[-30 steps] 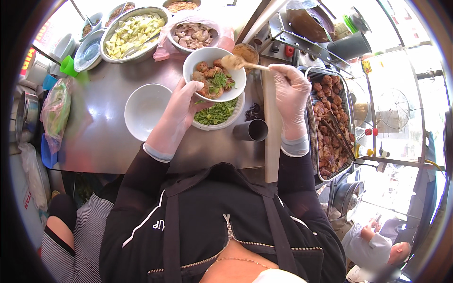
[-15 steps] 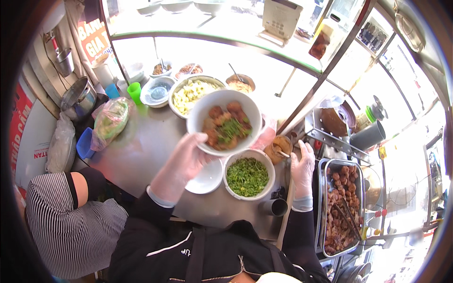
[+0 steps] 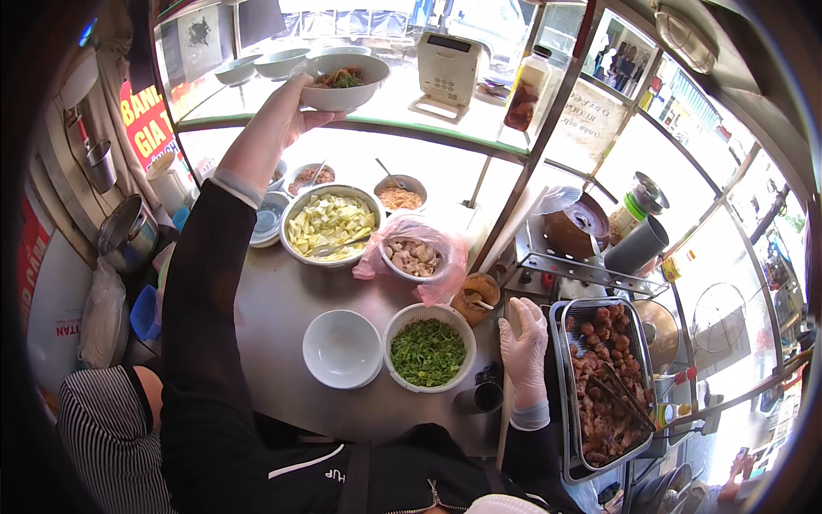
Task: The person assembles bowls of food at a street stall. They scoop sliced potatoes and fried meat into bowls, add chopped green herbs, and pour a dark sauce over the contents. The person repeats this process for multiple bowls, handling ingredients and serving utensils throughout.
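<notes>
My left hand (image 3: 287, 118), in a clear glove, grips the rim and side of a white bowl (image 3: 364, 92), up at the raised shelf (image 3: 411, 135). Browned meat and chopped green herbs (image 3: 346, 79) show inside it. I cannot tell whether the bowl touches the shelf. My right hand (image 3: 524, 344), also gloved, is held with its fingers apart and nothing in it. It is between a colander of chopped greens (image 3: 384, 358) and a metal tray of cooked meat (image 3: 567, 403) with tongs lying on top. On the steel counter (image 3: 270, 343), an empty white bowl (image 3: 341, 349) stands left of the colander.
Behind are a bowl of pale sliced vegetables (image 3: 330, 224), a pink-bagged bowl of meat pieces (image 3: 413, 259) and an orange-brown jar (image 3: 476, 296). More white bowls (image 3: 281, 63), an electronic device (image 3: 445, 75) and a bottle (image 3: 526, 90) stand on the shelf. A person in striped clothing (image 3: 107, 437) is at left.
My left hand has carried the filled bowl from above the counter up and away to the shelf. My right hand stays apart from things, slightly lower in view. The view has shifted.
</notes>
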{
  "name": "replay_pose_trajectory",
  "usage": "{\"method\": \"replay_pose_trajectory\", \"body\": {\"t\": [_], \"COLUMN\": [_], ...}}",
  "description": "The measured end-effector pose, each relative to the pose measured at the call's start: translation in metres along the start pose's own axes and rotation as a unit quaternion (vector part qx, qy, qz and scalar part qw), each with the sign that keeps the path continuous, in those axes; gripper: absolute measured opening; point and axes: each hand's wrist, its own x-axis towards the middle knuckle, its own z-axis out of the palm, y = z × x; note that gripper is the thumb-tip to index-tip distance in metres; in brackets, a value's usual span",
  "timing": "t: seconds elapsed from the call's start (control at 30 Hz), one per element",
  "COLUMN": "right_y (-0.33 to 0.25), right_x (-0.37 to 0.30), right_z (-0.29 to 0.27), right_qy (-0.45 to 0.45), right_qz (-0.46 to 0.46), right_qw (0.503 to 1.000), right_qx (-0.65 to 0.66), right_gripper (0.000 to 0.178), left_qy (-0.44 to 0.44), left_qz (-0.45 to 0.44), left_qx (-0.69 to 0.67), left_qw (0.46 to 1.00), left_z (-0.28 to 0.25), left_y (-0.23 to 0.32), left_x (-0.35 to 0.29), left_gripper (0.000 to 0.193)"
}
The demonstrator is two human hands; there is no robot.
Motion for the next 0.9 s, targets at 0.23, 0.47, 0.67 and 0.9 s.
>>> {"method": "replay_pose_trajectory", "body": {"t": [0.23,0.47,0.67,0.9], "right_y": [-0.022,-0.038,-0.034,-0.020], "right_x": [-0.018,-0.022,-0.026,-0.034], "right_z": [-0.022,-0.033,-0.038,-0.040], "right_qy": [-0.011,-0.009,-0.006,0.016], "right_qz": [-0.007,-0.009,0.013,0.029], "right_qw": [1.000,1.000,1.000,0.999], "right_qx": [0.009,0.025,0.022,0.024], "right_gripper": [0.042,0.041,0.041,0.037], "left_qy": [0.064,0.091,0.020,0.072], "left_qz": [-0.058,-0.044,-0.052,0.110], "left_qx": [0.006,0.053,-0.009,0.583], "left_qw": [0.996,0.993,0.998,0.802], "left_z": [0.024,0.037,0.061,0.075], "left_y": [-0.037,-0.045,-0.058,-0.048], "left_x": [0.069,0.104,0.120,0.087], "left_gripper": [0.054,0.051,0.052,0.064]}}
